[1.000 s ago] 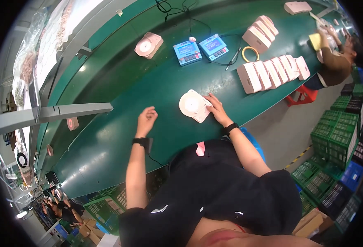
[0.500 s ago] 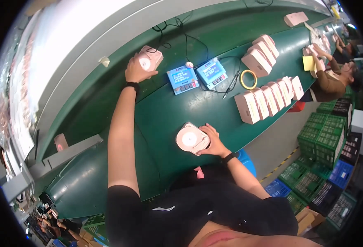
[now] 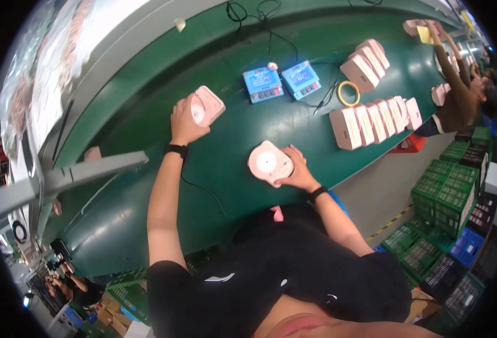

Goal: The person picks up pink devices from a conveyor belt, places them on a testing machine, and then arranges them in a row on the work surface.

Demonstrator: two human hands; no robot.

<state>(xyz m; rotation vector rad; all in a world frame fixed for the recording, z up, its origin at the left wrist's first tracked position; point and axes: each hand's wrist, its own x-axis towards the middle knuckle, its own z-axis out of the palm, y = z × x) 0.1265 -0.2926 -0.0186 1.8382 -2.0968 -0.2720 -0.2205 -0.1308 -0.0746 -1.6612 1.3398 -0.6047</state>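
Note:
My left hand (image 3: 186,121) grips a pale pink device (image 3: 212,102) with a round white disc on its face, tilted at the left of the green bench (image 3: 226,146). Its fingers wrap the near side and partly cover the disc. Closer to me, my right hand (image 3: 298,169) has its thumb and fingers around the right edge of a second pale pink device (image 3: 266,161), whose white disc faces up. Beyond the two hands sit two blue boxes with screens, a left one (image 3: 262,84) and a right one (image 3: 301,79). Both wrists wear black bands.
Several pink devices stand in a row (image 3: 367,123) at the right, with another group (image 3: 365,65) behind. A yellow tape ring (image 3: 349,93) lies between them and the black cables (image 3: 328,96). A co-worker (image 3: 468,101) reaches over the bench's far right. Green crates (image 3: 443,188) are stacked on the floor.
My left hand has brought its pink device nearer to me, away from the dangling cables. The right hand keeps its hold. The view has shifted, and the co-worker's arms now reach farther across.

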